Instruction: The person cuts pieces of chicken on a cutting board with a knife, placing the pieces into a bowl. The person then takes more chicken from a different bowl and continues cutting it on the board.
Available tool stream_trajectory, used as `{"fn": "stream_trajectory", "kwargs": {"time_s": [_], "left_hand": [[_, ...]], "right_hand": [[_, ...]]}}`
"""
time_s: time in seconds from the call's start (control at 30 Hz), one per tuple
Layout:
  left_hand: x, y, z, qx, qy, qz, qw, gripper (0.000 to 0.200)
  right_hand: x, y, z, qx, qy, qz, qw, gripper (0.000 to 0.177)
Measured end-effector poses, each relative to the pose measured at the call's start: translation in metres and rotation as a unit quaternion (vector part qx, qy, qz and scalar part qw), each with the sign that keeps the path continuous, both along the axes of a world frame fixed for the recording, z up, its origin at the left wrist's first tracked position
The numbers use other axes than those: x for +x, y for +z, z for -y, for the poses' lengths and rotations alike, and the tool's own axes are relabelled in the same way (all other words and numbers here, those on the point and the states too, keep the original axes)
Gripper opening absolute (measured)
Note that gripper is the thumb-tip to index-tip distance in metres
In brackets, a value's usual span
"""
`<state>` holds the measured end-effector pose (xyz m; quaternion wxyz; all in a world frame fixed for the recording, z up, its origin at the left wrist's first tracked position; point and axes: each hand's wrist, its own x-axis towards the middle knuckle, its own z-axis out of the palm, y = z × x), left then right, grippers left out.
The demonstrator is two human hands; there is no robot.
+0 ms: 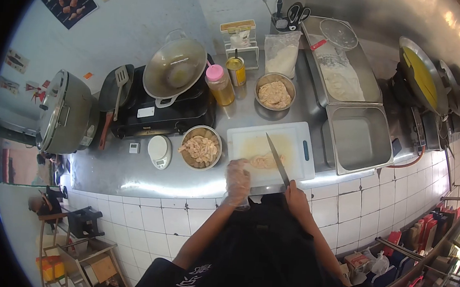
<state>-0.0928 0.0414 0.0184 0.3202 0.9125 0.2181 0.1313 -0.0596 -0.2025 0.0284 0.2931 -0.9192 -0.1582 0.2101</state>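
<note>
A white cutting board lies on the steel counter, with pale raw meat near its front edge. My right hand is closed round the handle of a long knife, whose blade slants over the board to the right of the meat. At the board's left front edge is my left hand in a clear plastic glove; its fingers are blurred and their grip cannot be made out. A steel bowl of meat strips stands left of the board. Another bowl of meat is behind it.
A white scale and a stove with a wok are at the left. Behind the board stand a pink-lidded bottle, a can and a bag of white powder. Steel trays are at the right.
</note>
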Motion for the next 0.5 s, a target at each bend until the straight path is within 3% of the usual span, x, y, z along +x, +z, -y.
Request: {"fn": "stream_trajectory", "kwargs": {"time_s": [0.03,0.23,0.33,0.5], "left_hand": [[-0.003,0.005,0.006,0.063,-0.054,0.035,0.996,0.026],[0.039,-0.022,0.016,0.12,-0.264,0.049,0.956,0.019],[0.052,-0.036,0.017,0.19,-0.292,0.061,0.935,0.02],[0.057,-0.04,0.014,0.139,-0.31,0.083,0.937,0.022]], "right_hand": [[-0.003,-0.002,0.001,-0.003,0.01,0.002,1.0,0.019],[-0.014,-0.009,0.001,-0.054,0.023,-0.024,0.998,0.018],[-0.015,-0.009,0.006,-0.098,0.037,-0.035,0.994,0.023],[-0.019,-0.01,0.012,-0.151,0.037,-0.117,0.981,0.036]]}}
